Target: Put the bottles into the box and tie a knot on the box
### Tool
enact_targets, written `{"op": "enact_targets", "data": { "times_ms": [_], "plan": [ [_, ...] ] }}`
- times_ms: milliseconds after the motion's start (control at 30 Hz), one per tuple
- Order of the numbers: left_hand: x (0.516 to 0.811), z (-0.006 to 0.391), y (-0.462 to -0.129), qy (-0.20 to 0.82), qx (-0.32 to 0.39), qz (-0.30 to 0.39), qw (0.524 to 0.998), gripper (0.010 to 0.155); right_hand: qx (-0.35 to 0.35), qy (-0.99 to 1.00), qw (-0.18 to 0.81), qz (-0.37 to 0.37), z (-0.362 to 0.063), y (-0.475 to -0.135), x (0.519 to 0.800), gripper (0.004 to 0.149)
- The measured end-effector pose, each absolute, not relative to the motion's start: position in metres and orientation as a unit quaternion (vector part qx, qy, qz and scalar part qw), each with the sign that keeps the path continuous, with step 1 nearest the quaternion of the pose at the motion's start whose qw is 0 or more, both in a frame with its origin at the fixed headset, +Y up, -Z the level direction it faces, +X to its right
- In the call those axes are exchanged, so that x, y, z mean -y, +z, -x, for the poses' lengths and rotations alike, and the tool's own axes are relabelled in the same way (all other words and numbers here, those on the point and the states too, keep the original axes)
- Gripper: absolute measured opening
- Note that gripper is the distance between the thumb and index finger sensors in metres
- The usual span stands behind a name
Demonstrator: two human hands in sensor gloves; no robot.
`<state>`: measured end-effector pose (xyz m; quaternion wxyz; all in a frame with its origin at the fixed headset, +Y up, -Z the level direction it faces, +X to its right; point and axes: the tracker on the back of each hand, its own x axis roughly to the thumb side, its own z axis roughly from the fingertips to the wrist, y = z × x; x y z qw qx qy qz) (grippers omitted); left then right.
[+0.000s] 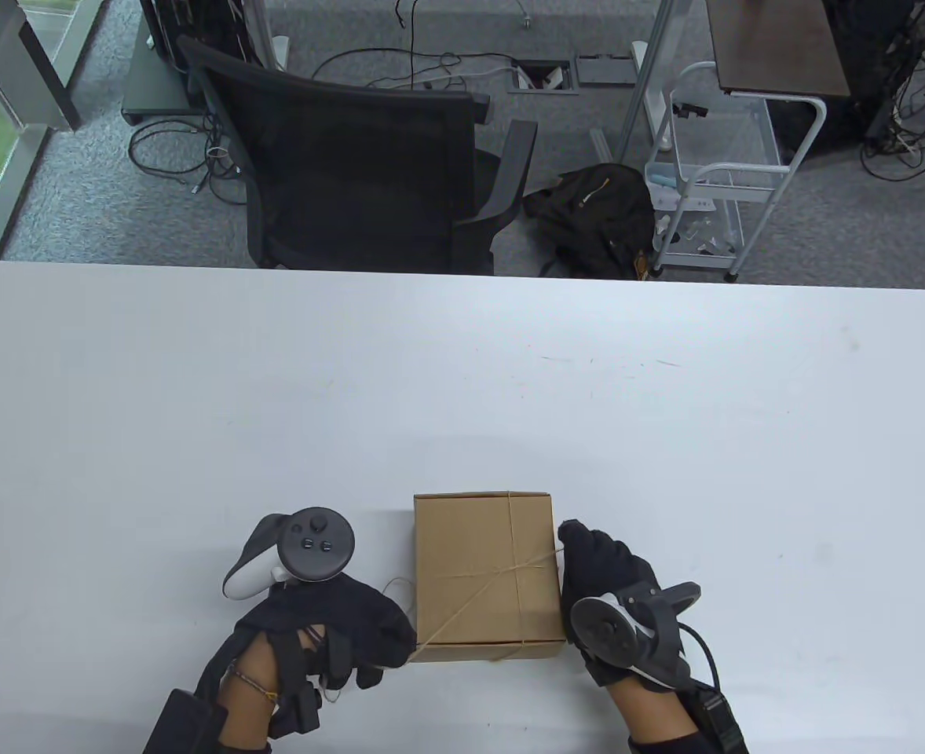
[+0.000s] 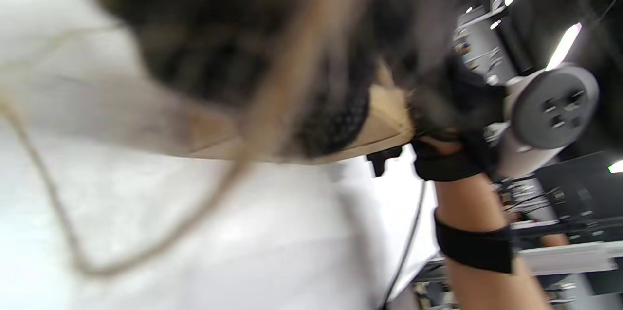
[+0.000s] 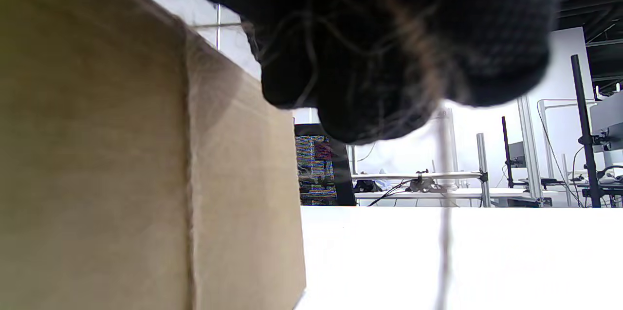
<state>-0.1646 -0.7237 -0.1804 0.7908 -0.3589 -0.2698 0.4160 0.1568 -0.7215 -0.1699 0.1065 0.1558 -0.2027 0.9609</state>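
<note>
One brown box (image 1: pixel 484 575) sits closed on the white tabletop (image 1: pixel 195 393). One string (image 1: pixel 478 593) crosses its top. The left hand (image 1: pixel 329 628), left of the box, pinches the string in its grip. The right hand (image 1: pixel 612 581), right of the box, also pinches it. No writing shows.

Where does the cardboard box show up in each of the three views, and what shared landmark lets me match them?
Table view: the cardboard box sits closed near the bottom centre, between the two hands, with twine crossed over its top.
Left wrist view: blurred tan edge at centre, partly behind the glove.
Right wrist view: its side wall fills the left half.
Shared landmark: the white table.
</note>
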Motion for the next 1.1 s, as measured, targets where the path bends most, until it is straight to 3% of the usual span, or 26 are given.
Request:
{"op": "enact_targets", "data": {
  "times_ms": [133,200,333,467,600,800,900,1000,1100],
  "plan": [
    [0.721,0.182,-0.182,0.397,0.207,0.318,0.836,0.053,0.197,0.961,0.125,-0.146,-0.162,-0.171,0.722,0.041],
    [0.721,0.185,-0.182,0.323,0.15,0.289,0.888,0.056,0.2,0.961,0.124,-0.145,-0.162,-0.171,0.721,0.041],
    [0.721,0.182,-0.18,0.23,0.084,0.245,0.938,0.057,0.201,0.961,0.119,-0.149,-0.16,-0.17,0.722,0.041],
    [0.725,0.172,-0.181,0.2,0.093,0.294,0.93,0.051,0.202,0.962,0.115,-0.146,-0.16,-0.17,0.722,0.041],
    [0.728,0.163,-0.179,0.334,0.213,0.383,0.834,0.047,0.198,0.963,0.109,-0.149,-0.157,-0.17,0.722,0.04],
    [0.725,0.138,-0.172,0.446,0.329,0.4,0.73,0.052,0.207,0.958,0.104,-0.168,-0.147,-0.167,0.718,0.041],
    [0.731,0.126,-0.171,0.52,0.357,0.401,0.664,0.061,0.207,0.956,0.103,-0.18,-0.146,-0.166,0.719,0.041],
    [0.735,0.12,-0.173,0.628,0.355,0.363,0.59,0.065,0.186,0.949,0.177,-0.182,-0.154,-0.169,0.721,0.04],
    [0.737,0.124,-0.177,0.663,0.331,0.328,0.586,0.066,0.153,0.931,0.275,-0.185,-0.166,-0.173,0.72,0.042]
  ]
}}
